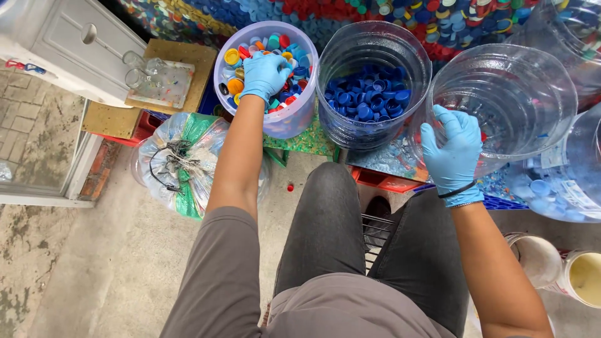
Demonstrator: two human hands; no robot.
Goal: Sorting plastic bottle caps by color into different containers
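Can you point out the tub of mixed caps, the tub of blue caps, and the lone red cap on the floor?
mixed-cap tub (289, 122), head view, its front wall.
blue-cap tub (375, 44), head view, its clear back wall.
red cap (290, 187), head view, its top.

Pale tub (294, 119) holds mixed-colour caps (241, 59); clear tilted container (519, 94) nearly empty.

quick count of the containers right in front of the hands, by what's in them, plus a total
Tub of mixed-colour caps, left hand inside it: 1
Clear tub of blue caps: 1
Clear tub nearly empty, right hand on its rim: 1
Total: 3
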